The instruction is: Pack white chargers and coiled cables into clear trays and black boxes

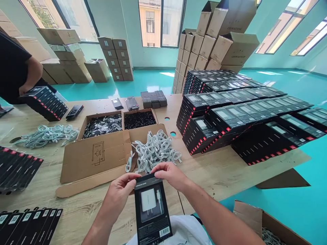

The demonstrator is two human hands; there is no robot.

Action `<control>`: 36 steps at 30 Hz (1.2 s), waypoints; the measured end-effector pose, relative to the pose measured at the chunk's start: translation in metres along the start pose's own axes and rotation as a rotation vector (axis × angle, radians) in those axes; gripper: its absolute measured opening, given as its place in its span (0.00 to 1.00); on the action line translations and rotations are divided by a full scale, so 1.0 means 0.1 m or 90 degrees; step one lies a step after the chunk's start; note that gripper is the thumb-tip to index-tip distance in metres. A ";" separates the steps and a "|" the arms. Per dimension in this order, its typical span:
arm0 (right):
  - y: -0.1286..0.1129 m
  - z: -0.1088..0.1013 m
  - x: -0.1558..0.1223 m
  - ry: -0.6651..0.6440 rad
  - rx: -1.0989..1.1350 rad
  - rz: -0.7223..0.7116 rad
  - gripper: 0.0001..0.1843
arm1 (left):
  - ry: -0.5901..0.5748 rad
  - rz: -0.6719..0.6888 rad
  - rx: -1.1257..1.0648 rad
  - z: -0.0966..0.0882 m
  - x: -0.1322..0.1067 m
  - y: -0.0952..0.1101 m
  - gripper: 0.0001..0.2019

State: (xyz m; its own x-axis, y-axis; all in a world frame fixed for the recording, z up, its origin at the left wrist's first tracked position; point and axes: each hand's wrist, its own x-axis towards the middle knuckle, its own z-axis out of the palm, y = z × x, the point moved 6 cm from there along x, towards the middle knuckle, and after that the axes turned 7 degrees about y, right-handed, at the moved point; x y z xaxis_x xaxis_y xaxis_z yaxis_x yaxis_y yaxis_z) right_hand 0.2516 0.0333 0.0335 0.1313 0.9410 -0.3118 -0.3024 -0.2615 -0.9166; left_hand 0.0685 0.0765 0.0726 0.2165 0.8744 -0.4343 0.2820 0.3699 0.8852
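I hold a black retail box with a clear window showing a white charger and cable, upright over the table's near edge. My left hand pinches its top left corner. My right hand grips the top right edge, fingers curled over the flap. Just beyond my hands lies a heap of coiled white cables on a cardboard flap.
An open cardboard carton holds dark small parts in two compartments. Stacks of black boxes fill the table's right side; flat black packs lie at left. Another person stands far left holding a row of boxes. A carton sits on the floor.
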 end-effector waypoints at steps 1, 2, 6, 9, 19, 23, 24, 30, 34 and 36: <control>-0.01 0.01 0.01 -0.007 0.014 0.027 0.11 | -0.003 -0.003 -0.004 0.00 0.00 0.03 0.19; -0.03 0.02 0.02 -0.012 0.020 0.044 0.11 | -0.003 -0.005 -0.006 0.01 0.00 0.05 0.18; -0.08 0.04 0.01 -0.041 -0.028 0.024 0.11 | -0.007 0.001 -0.002 -0.01 -0.01 0.03 0.16; -0.06 0.03 -0.02 -0.062 -0.037 0.007 0.11 | -0.014 0.018 -0.022 -0.05 0.00 -0.05 0.17; -0.10 0.05 -0.06 -0.101 -0.052 -0.021 0.14 | -0.070 0.072 -0.053 -0.12 0.02 -0.20 0.16; -0.09 0.09 -0.18 -0.141 -0.093 -0.055 0.16 | -0.036 0.136 0.040 -0.19 -0.04 -0.15 0.18; -0.06 0.11 -0.24 -0.156 -0.087 -0.038 0.18 | -0.016 0.152 0.058 -0.20 -0.09 -0.14 0.18; 0.13 0.19 -0.27 -0.006 -0.101 -0.058 0.24 | 0.194 0.271 0.259 -0.07 -0.54 -0.36 0.46; 0.13 0.64 -0.17 -0.041 -0.080 -0.103 0.28 | 0.340 0.356 0.463 -0.19 -0.67 -0.42 0.61; 0.06 0.83 -0.20 -0.100 -0.083 -0.139 0.30 | 0.422 0.379 0.523 -0.58 -0.80 -0.32 0.54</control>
State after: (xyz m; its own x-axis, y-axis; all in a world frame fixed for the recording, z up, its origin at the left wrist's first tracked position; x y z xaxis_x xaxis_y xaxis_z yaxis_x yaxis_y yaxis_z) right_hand 0.1690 0.0310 0.0545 0.0285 0.9971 -0.0705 -0.1586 -0.0651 -0.9852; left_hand -0.0115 0.0131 0.0888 0.0614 0.9199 0.3872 0.8623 -0.2443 0.4435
